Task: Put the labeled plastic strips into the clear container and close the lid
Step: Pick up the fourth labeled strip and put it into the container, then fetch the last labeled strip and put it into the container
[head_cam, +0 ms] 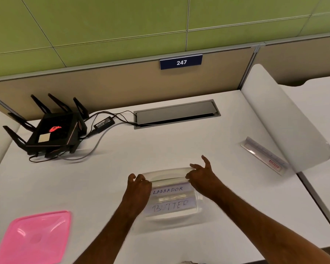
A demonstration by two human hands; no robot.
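Your left hand (pixel 138 184) and right hand (pixel 201 175), low in the frame's centre, each pinch an end of a strip (pixel 169 181) over the clear container (pixel 171 218), steadying it above LABRADOR and BUTTER; the pink lid (pixel 34 237) waits lower left on the desk (pixel 160 145).

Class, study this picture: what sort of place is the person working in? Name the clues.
Probably an office cubicle: a numbered "247" sign on the partition, a desk cable hatch, and a black router.

Strips (pixel 171 199) lie in container (pixel 171 220); lid (pixel 34 237) left.
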